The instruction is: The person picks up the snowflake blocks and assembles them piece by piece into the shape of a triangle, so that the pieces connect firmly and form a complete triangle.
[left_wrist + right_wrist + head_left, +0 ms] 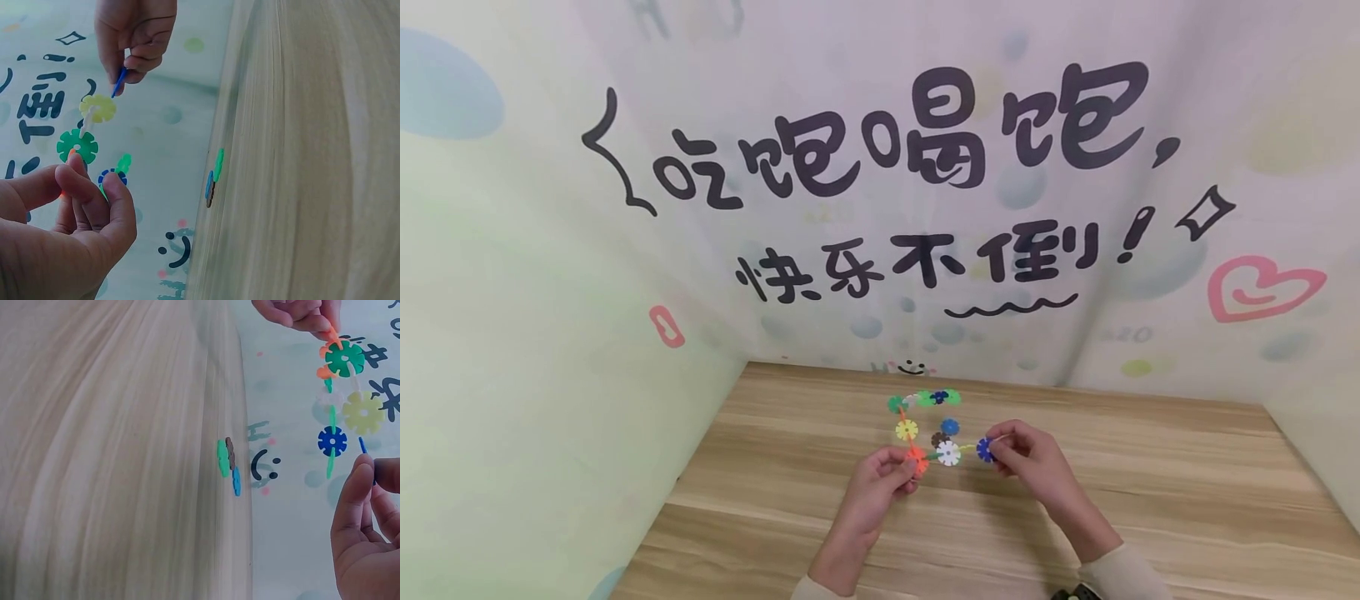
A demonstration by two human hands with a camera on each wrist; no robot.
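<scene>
A chain of slotted snowflake discs is held up above the table in both hands. My left hand pinches an orange disc at the chain's near corner. From it, a green disc, a white disc and a yellow disc run rightward. My right hand pinches a dark blue disc at the yellow disc's edge; whether it is slotted in I cannot tell. The other branch reaches back through a pale yellow disc to a green disc, then white, light green and dark blue ones.
On the wooden table, near its back edge, lie a loose blue disc, a brown disc and a light green disc. A printed curtain hangs behind the table, with another sheet at the left.
</scene>
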